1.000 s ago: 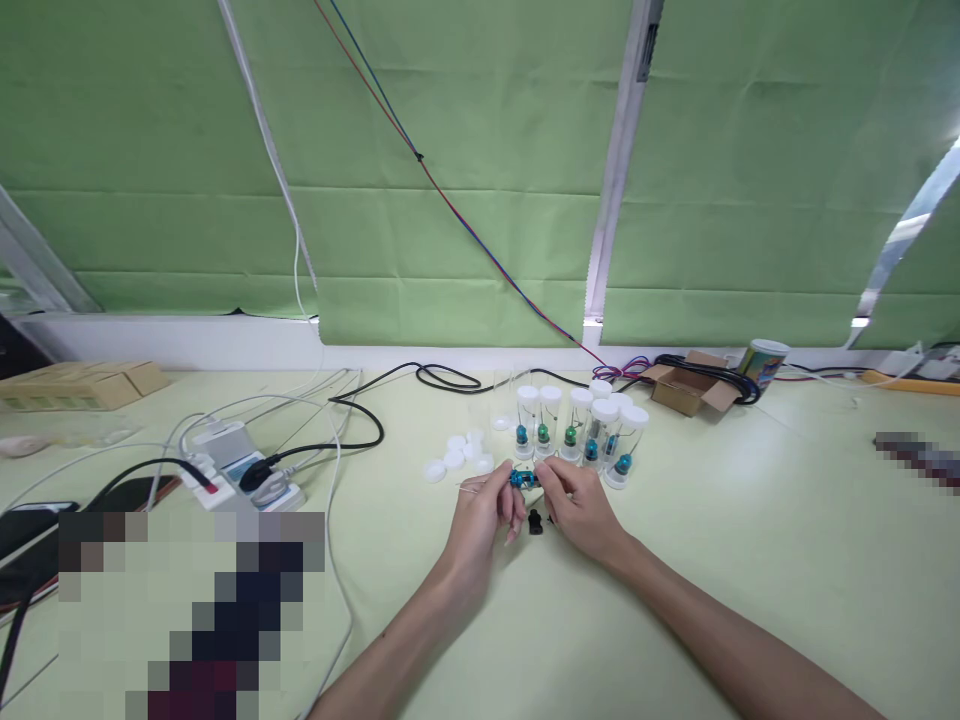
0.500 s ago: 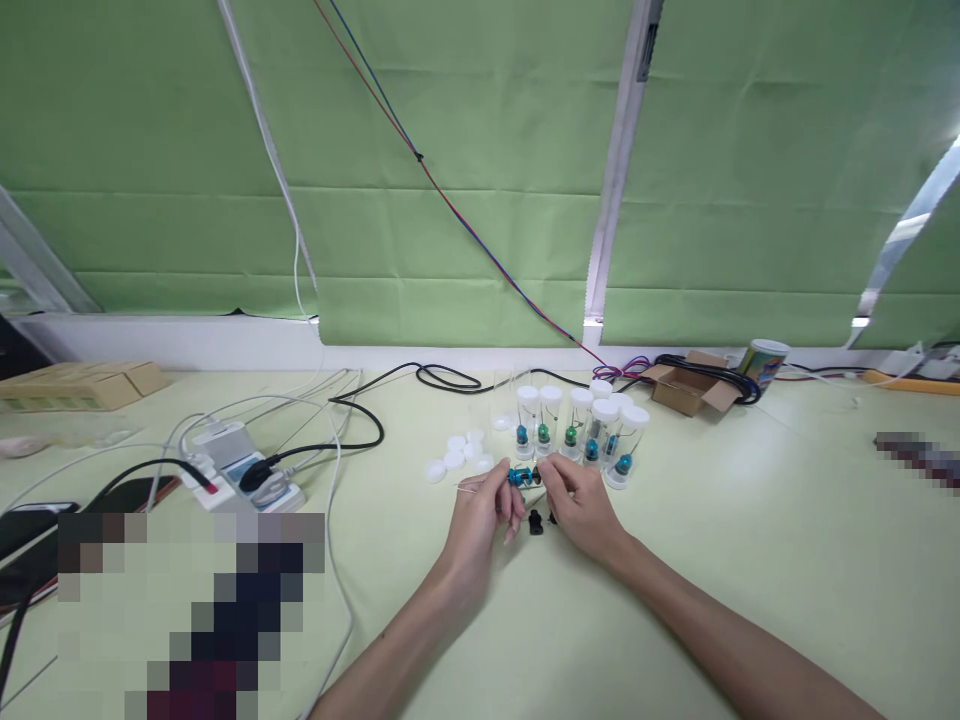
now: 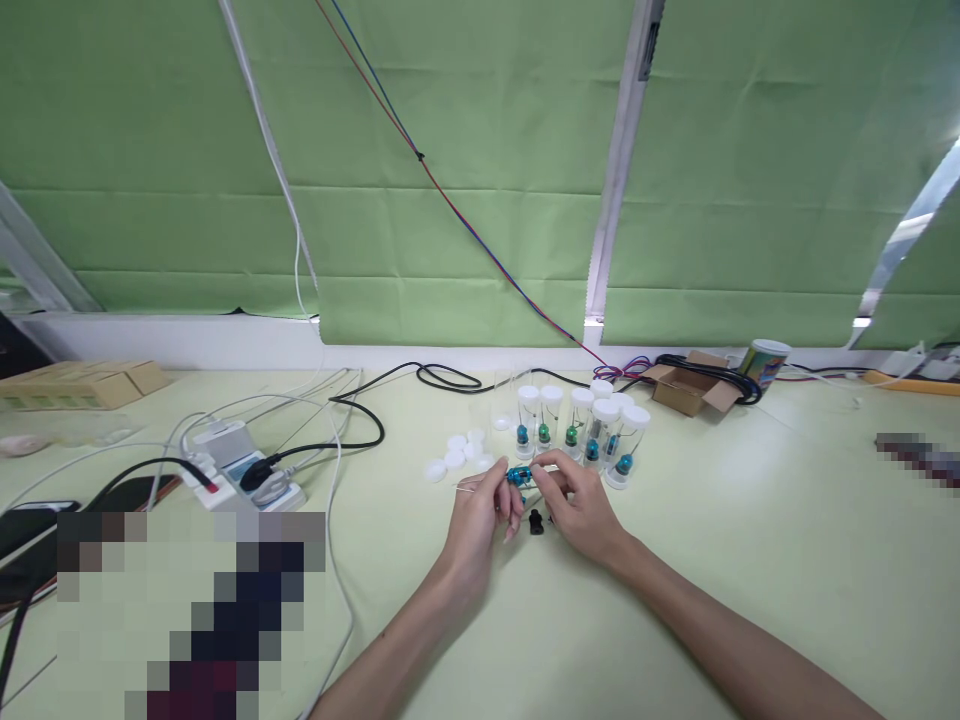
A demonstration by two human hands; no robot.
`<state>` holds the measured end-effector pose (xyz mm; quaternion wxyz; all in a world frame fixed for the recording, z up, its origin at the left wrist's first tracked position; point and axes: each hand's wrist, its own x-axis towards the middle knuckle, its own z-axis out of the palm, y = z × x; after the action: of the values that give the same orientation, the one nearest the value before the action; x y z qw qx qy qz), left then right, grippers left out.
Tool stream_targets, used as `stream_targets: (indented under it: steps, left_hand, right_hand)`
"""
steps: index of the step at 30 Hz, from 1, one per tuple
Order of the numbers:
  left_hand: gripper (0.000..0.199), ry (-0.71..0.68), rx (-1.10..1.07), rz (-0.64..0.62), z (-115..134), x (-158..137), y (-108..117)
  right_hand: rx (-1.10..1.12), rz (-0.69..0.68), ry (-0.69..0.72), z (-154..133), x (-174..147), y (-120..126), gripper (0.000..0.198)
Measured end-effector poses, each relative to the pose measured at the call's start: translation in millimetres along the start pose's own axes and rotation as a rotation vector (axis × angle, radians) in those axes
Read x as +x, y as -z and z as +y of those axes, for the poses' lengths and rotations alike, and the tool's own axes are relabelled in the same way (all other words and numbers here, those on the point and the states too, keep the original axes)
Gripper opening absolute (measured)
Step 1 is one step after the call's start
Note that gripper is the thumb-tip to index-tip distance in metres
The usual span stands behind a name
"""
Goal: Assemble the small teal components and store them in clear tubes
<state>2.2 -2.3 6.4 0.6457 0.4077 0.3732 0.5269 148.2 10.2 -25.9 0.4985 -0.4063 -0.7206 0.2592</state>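
Currently pinched: a small, bright-blue, roughly cylindrical piece with a glossy finish (image 3: 519,476) is sitting a little right of centre in the lower half of the frame, above the pale green table (image 3: 697,510).
Left hand (image 3: 478,510): its thumb and finger are closing narrowly on the left end of the blue piece, while a thin pale strand (image 3: 463,487) is poking out past the hand toward the left of the frame.
Right hand (image 3: 581,505): its thumb and index finger are bending in at the right end of the piece; whether they are gripping it or only touching it, I cannot tell.
Long axis of the blue piece: it is running roughly left to right across the frame, bridging the gap from one set of fingertips to the other.
Nearer hand: the left is overlapping the piece and seemingly bearing it; the right is meeting only the far end.
Black moulded part (image 3: 536,523): it is lying on the table just below the blue piece, between the hands and nearer the right one.
Capped tubes: upright clear tubes with white caps (image 3: 580,415) are standing directly above the right hand in the frame, holding blue or green rounded pieces.
Loose lids: round white lids (image 3: 454,459) are lying above the left hand.
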Motion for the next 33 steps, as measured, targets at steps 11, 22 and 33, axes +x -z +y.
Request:
stream_targets:
  steps: [11, 22, 33]
  left_hand:
    - [0.051, -0.007, 0.012, -0.024, -1.7, -0.7, 1.5]
    - [0.051, 0.008, 0.029, -0.034, -2.4, 0.1, 1.0]
    - [0.050, -0.009, -0.004, 0.004, -0.6, 0.3, 0.7]
  right_hand:
    - [-0.027, 0.013, -0.007, 0.3, 1.1, 0.3, 0.028]
    - [-0.101, 0.060, 0.019, 3.0, 2.4, -0.7, 0.042]
    - [0.005, 0.021, -0.011, -3.1, -0.4, 0.0, 0.029]
